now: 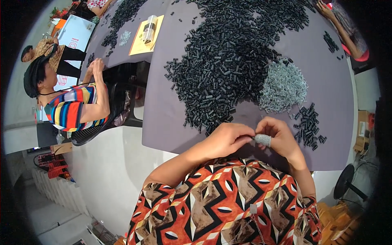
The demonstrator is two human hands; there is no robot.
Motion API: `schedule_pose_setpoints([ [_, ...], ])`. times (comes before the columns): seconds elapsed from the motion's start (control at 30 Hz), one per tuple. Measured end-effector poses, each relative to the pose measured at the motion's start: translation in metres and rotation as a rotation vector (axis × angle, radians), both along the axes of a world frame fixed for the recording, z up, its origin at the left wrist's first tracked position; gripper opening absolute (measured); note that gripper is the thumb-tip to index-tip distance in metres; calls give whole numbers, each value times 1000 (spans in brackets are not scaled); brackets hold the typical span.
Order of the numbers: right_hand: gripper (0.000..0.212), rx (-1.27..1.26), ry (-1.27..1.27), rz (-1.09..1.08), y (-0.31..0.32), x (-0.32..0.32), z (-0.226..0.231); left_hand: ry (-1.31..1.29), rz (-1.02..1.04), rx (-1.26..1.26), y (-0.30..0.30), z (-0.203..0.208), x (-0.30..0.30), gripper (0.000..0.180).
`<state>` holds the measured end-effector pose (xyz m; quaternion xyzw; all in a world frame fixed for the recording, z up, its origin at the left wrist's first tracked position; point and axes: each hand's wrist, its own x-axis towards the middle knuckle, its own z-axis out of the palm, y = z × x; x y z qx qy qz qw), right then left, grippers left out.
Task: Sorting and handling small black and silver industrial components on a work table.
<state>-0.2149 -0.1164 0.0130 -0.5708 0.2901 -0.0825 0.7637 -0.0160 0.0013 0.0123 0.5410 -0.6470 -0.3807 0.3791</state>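
My left hand [233,138] and my right hand [281,138] meet at the table's near edge, close in front of my patterned shirt. The fingertips of both are pinched together. A small dark bit shows between them, too tiny and covered to name. One digit of my right hand wears a grey wrapping [262,140]. Just beyond lies a big heap of short black cylindrical pieces [216,73]. A pile of small shiny clear or silvery pieces [283,86] adjoins it on the right. Nearer my right hand is a smaller group of black pieces [308,126].
A grey-purple cloth covers the table [163,118]. At left, a person in a striped shirt [77,108] sits on a black chair [130,110]. Another person's arm [347,36] reaches in at far right. A clear tube-shaped container [150,29] lies on a yellow sheet [139,45].
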Motion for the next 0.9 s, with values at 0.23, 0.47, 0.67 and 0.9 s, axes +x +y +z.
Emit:
schedule_pose_setpoints([
  [0.23,16,207,-79,134,-5,2,-2,282,-34,222,11,12,-1,17],
  [0.47,10,-48,-43,-92,15,12,8,635,162,428,13,-1,-6,14],
  [0.67,16,-82,-199,-148,19,12,1,659,256,397,10,-3,-9,14],
  [0.9,26,-639,2,-44,-3,21,9,827,350,326,15,-8,-1,15],
])
